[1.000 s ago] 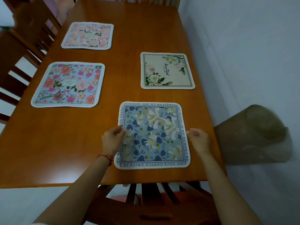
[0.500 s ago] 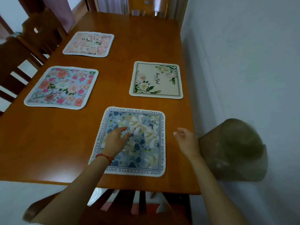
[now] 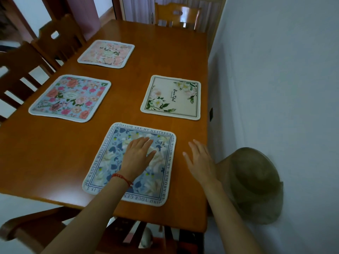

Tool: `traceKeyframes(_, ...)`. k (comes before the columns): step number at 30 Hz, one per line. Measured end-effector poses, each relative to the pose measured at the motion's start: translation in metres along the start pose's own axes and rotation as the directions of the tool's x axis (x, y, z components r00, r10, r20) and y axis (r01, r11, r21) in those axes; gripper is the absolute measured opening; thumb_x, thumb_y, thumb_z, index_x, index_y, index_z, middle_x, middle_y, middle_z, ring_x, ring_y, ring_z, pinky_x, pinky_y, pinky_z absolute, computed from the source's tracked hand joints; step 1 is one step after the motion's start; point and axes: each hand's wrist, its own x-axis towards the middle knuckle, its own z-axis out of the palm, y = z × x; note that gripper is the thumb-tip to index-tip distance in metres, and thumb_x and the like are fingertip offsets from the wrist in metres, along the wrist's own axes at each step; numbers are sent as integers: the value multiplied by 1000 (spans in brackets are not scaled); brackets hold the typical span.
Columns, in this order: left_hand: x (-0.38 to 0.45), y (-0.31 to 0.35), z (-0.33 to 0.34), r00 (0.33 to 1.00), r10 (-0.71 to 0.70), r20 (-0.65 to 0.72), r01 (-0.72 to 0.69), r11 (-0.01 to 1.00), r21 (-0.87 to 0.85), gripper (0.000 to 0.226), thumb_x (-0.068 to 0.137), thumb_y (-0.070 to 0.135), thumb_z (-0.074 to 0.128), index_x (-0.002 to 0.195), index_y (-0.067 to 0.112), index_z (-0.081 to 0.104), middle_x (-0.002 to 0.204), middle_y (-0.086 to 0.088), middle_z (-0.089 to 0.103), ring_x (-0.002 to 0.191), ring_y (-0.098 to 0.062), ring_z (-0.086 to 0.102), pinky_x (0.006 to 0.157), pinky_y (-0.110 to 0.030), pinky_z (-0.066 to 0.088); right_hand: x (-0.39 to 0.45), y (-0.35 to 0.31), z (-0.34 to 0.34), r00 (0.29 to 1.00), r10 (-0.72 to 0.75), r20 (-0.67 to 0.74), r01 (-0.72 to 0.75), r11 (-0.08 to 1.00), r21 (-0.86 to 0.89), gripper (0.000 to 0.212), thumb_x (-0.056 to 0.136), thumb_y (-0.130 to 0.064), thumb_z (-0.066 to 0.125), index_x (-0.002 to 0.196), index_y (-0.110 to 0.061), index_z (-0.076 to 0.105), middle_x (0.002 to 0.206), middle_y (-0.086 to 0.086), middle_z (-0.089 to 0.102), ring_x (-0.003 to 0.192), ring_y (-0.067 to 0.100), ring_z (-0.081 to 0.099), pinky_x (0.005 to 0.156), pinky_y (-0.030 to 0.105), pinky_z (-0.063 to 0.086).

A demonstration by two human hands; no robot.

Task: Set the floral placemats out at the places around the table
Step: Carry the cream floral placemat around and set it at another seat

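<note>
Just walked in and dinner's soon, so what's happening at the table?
A person is laying floral placemats on the wooden table. Four are down: a pink mat and a blue-pink mat along the left side, a cream mat on the right, and a blue mat nearest the person. The left hand lies flat on the blue mat. The right hand is open beside it, over bare table, holding nothing.

bare table [image 3: 55, 158] left, wall [image 3: 275, 88] right
</note>
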Motion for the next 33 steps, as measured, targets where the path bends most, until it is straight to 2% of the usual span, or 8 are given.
traceKeyframes(2,11,-1,-2,1000,2,0,-2,1000,6,49,85,39,39,107,3,65,105,-16,69,96,-33,66,82,-47,52,8,-1,0,999,-14,-32,13,1000,-27,75,86,-62,12,136,-13,39,145,9,37,135,24,32,109,39,30)
traceKeyframes(7,43,-14,-6,999,15,43,-17,999,46,52,85,41,37,110,4,64,109,-16,68,101,-34,65,84,-49,51,34,-8,2,997,-17,-79,10,997,-80,76,88,-58,6,130,-9,46,137,13,47,128,28,43,104,40,34)
traceKeyframes(11,71,-31,-4,998,42,55,-46,997,69,51,87,41,38,112,5,63,112,-15,67,104,-34,63,87,-50,49,58,-7,4,995,14,-96,-22,996,-89,52,94,-42,33,132,-8,45,138,14,46,129,29,41,105,39,33)
traceKeyframes(13,82,-39,-3,998,56,36,-59,995,80,46,86,39,45,112,6,63,112,-16,67,105,-34,63,88,-51,48,69,-6,4,995,30,-99,-38,996,-82,49,94,-38,42,133,-8,43,139,14,44,130,28,39,105,39,32)
traceKeyframes(18,109,-53,0,997,67,22,-69,993,94,52,87,42,35,111,6,63,111,-15,67,103,-34,63,85,-50,49,97,0,3,988,65,-143,-77,994,-80,46,93,-33,47,130,-6,47,134,15,49,125,29,45,100,42,39)
traceKeyframes(22,133,-61,3,998,69,-1,-69,993,95,50,86,41,36,109,5,63,108,-16,68,100,-34,64,83,-49,50,122,8,2,982,84,-170,-97,993,-70,43,92,-31,49,126,-5,50,130,16,52,121,30,48,98,43,41)
traceKeyframes(28,175,-80,21,998,19,-53,-18,999,36,45,87,36,49,119,6,58,120,-18,62,114,-37,56,95,-52,42,165,23,9,982,95,-166,-102,994,-34,44,93,-30,47,130,-6,48,134,15,49,125,29,44,101,45,39)
traceKeyframes(33,206,-90,36,999,-3,-45,4,1000,22,45,91,30,54,129,7,51,133,-16,53,127,-35,44,105,-49,32,198,38,19,979,112,-169,-118,993,-26,45,93,-33,45,128,-5,49,131,16,52,121,31,48,97,45,42)
